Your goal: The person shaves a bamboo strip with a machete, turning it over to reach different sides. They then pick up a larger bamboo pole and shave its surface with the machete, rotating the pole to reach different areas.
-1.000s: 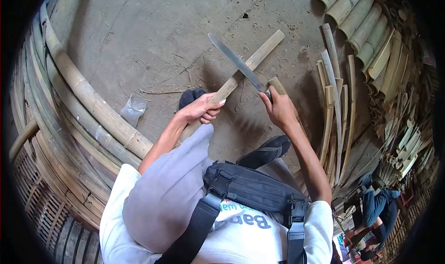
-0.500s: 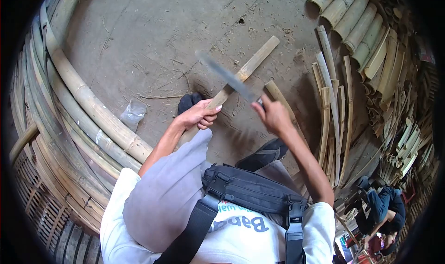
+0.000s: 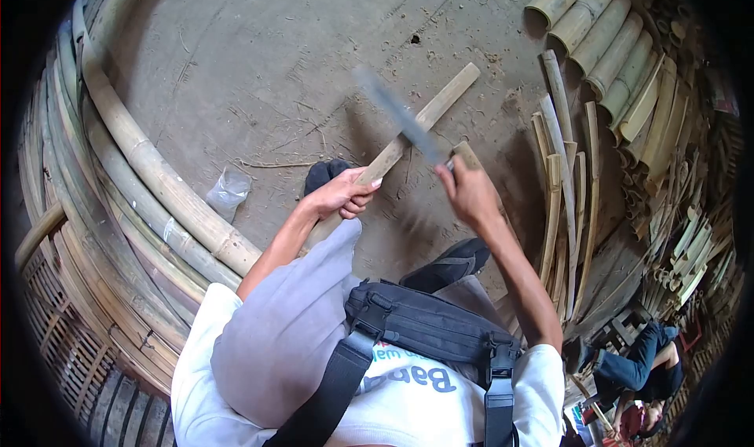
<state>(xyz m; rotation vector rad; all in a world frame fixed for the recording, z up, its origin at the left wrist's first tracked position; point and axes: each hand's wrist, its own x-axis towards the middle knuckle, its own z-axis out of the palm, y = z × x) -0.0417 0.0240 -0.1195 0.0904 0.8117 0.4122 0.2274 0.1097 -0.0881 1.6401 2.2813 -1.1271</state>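
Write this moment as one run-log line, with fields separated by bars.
left hand: grips bamboo strip | right hand: holds knife | blade: blurred, crossing strip

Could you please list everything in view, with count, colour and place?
bamboo strip: one, tan, slanting at centre
knife: one, grey blade, blurred, crossing the strip
bamboo poles: many, tan, left edge
split bamboo halves: several, greenish-tan, top right
bamboo slats: several, tan, right side
plastic bag: one, clear, left of centre
footwear: two, black, centre
other person: one, in blue, bottom right
chest bag: one, black, bottom centre
left hand: one, grips the bamboo strip
right hand: one, grips the knife
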